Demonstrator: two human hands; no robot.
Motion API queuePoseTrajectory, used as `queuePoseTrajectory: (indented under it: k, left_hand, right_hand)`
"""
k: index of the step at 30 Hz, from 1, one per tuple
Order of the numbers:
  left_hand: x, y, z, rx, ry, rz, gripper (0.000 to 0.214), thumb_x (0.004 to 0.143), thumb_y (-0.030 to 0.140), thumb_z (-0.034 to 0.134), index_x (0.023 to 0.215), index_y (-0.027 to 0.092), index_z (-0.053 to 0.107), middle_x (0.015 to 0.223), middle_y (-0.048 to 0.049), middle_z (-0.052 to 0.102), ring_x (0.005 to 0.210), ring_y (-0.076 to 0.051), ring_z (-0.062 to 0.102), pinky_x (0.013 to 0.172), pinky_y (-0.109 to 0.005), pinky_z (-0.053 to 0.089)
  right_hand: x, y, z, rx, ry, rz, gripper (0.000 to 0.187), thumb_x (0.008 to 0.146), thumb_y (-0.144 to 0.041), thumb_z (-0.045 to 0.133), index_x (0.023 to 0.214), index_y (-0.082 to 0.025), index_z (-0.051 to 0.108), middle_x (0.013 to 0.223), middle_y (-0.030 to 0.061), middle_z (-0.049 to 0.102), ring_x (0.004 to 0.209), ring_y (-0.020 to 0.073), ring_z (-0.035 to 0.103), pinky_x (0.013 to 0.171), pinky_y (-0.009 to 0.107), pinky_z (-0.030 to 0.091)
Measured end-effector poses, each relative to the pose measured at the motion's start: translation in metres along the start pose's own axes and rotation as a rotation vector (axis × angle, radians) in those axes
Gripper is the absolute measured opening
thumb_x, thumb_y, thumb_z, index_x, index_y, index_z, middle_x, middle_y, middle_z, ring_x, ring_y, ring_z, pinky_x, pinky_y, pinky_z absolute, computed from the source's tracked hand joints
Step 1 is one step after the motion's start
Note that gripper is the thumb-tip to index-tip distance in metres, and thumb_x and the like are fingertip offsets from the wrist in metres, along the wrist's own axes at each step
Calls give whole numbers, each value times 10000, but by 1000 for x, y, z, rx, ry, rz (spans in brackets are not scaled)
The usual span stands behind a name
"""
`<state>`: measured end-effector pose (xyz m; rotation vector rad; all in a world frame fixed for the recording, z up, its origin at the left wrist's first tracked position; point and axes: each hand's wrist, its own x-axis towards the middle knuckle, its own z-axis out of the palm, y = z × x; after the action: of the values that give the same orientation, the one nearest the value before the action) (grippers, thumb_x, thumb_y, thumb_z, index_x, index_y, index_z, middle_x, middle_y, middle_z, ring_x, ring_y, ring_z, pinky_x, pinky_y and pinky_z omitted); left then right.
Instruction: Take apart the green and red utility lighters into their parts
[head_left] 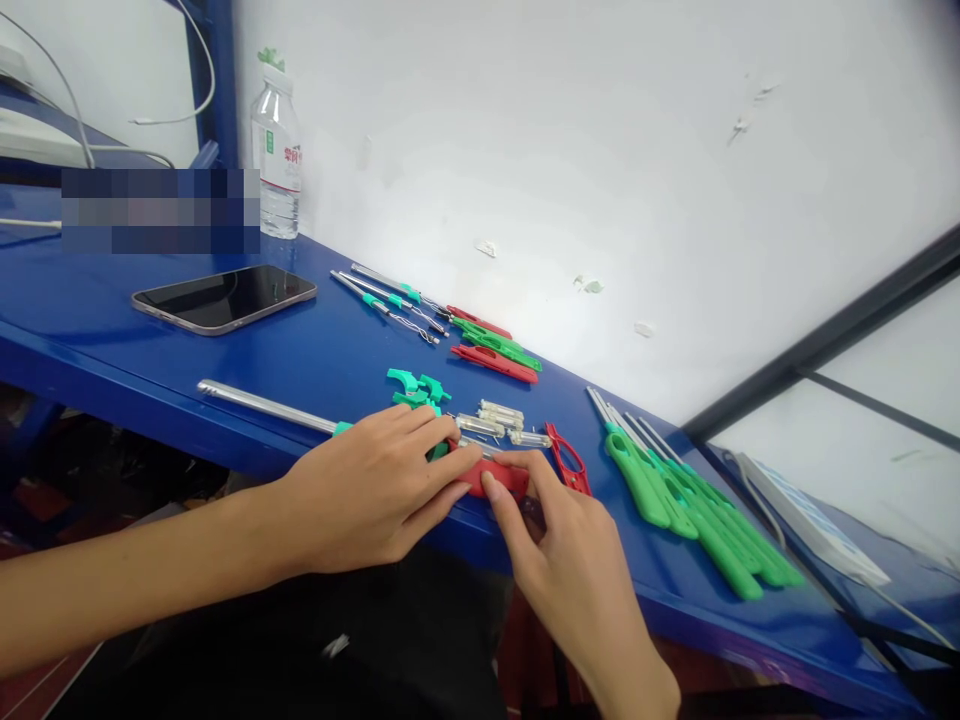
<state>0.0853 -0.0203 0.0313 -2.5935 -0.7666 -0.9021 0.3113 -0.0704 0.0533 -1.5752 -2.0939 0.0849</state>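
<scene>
At the table's front edge, both hands grip a red lighter handle [477,484] between them. My left hand [367,490] pinches its left part between thumb and fingers. My right hand [574,545] presses its other part with the thumb, the forefinger behind it. Out to the left of my left hand sticks a metal lighter tube [262,405] with a green collar; the hand hides where it meets the handle. Just beyond the hands lie green plastic triggers [416,388] and several clear fuel tanks [499,418]. A red handle shell [570,462] rests beside my right hand.
Green lighters [701,510] lie in a row at the right, near a white power strip [810,510]. Along the wall are wired metal tubes [390,300] and red and green shells [495,350]. A phone [225,298] and a water bottle [277,150] occupy the left.
</scene>
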Motion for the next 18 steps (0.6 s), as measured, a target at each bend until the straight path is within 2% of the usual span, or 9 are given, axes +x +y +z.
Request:
queuePoseTrajectory:
  k: [7, 18]
  left_hand:
    - [0, 0, 1, 9, 19, -1, 296, 1129, 251, 433, 1217, 156, 698, 1086, -126, 711, 970, -299, 673, 836, -462, 545]
    - [-1, 0, -1, 18, 0, -4, 311, 1126, 251, 428, 1237, 151, 701, 1084, -119, 707, 952, -297, 667, 811, -463, 550]
  right_hand:
    - [-1, -2, 0, -43, 12, -13, 228, 1111, -497, 615, 1249, -328, 681, 836, -30, 785, 616, 225, 690, 632, 301, 382]
    - [0, 1, 2, -50, 28, -24, 271, 1068, -543, 683, 1234, -329, 691, 682, -67, 677, 506, 196, 578, 566, 279, 333]
